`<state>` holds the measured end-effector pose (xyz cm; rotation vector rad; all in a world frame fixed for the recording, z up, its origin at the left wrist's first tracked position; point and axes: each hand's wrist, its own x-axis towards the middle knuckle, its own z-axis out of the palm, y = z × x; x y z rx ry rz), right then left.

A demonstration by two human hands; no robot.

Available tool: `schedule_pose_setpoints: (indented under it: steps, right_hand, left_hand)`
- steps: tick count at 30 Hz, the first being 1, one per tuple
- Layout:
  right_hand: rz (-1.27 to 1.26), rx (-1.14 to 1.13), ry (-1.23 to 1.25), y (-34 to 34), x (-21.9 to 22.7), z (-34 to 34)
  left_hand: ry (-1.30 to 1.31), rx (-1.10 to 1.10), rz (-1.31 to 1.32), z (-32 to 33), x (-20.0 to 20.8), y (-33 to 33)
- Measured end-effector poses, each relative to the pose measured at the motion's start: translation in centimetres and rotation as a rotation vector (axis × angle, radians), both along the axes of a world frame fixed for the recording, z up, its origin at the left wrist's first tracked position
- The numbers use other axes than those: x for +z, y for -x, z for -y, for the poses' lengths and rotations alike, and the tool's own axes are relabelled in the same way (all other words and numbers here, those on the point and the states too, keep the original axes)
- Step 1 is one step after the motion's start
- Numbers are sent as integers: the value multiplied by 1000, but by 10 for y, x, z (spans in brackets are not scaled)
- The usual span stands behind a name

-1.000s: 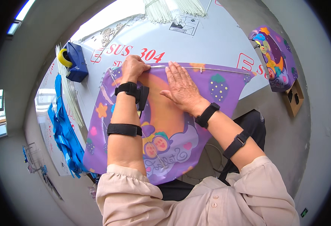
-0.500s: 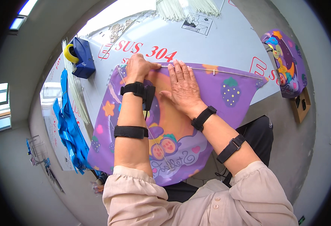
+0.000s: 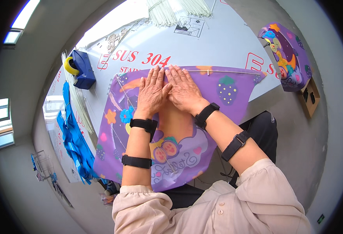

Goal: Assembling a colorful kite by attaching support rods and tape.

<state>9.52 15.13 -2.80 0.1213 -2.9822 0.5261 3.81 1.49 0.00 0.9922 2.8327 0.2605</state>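
**Both hands pressing flat on a purple kite**

The table (image 3: 226,43), w/ a pale sheet and red print over it, is taking up most of the view, running from upper left to the right edge. The purple kite (image 3: 234,87) is lying across its near side, spread flat, w/ its lower point hanging over the table edge toward the person's lap. It's showing cartoon prints: a strawberry on the right, stars and a flower on the left, two round faces near the bottom point. A thin pale stick (image 3: 226,71) is running along the kite's top edge; another is crossing diagonally down the left half.

The left hand (image 3: 152,93) is lying palm down on the kite's upper middle, fingers stretched out and close together, gripping nothing. The right hand (image 3: 184,90) is doing the same just beside it, open and flat, thumb side touching the left hand. Both wrists and forearms are wearing black bands.

A heap of blue strips (image 3: 72,144) is hanging off the table's left side. A second purple kite (image 3: 286,58) is sitting on a box at the far right, well apart. A bundle of pale sticks (image 3: 171,11) is lying at the top. A blue tape dispenser (image 3: 81,69) w/ a yellow roll is standing left of the kite.
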Motion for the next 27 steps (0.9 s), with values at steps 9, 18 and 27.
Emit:
schedule_pose_setpoints:
  steps: [9,18,27]
  right_hand:
    - [-40,-59,-27,-51,4,-62]
    - [104,-168,1,-72,14,-94]
    - [123,-283,-56,-75,16,-89]
  left_hand:
    - [56,12,12,2,-11,0]
    - [110,-3,25,-2,-5,3]
    - [79,35,-46,-17,-7,-15]
